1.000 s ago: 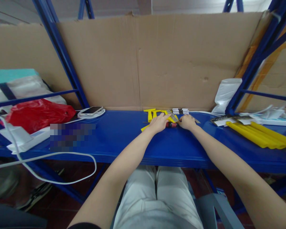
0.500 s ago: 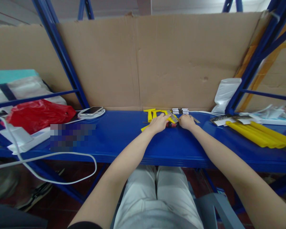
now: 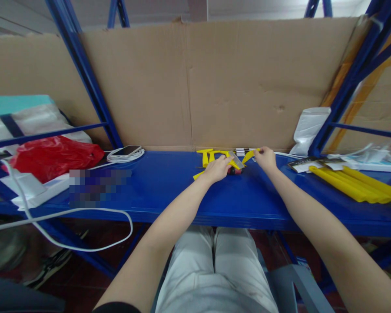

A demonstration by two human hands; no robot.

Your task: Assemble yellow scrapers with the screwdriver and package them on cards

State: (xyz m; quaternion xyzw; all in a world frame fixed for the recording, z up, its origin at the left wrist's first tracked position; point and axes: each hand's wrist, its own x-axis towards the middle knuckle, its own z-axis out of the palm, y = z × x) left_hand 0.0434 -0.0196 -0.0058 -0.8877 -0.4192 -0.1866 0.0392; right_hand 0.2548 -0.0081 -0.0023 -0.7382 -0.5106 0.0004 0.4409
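My left hand (image 3: 219, 169) is closed over a yellow-handled tool with a flat grey metal plate (image 3: 236, 159), low over the shelf top. Just under that plate lies a red and black object (image 3: 236, 171), partly covered. My right hand (image 3: 266, 159) pinches the end of a flat yellow strip (image 3: 250, 155), which slants down towards the metal plate; I cannot tell whether the two touch. Yellow T-shaped pieces (image 3: 205, 157) stand behind my left hand. Black binder clips or a similar black-and-white stack (image 3: 240, 151) sit at the cardboard, partly hidden by the strip.
On the blue shelf (image 3: 169, 191), a phone (image 3: 127, 151) rests on a coiled white cable at left, near a red plastic bag (image 3: 57, 157). Yellow corrugated pieces (image 3: 355, 184) lie at right beside a white pouch (image 3: 309, 130). Cardboard (image 3: 247, 87) walls the back.
My right hand has risen and moved to the right, away from the metal plate, and the yellow strip now shows in its fingers. My left hand has stayed in place.
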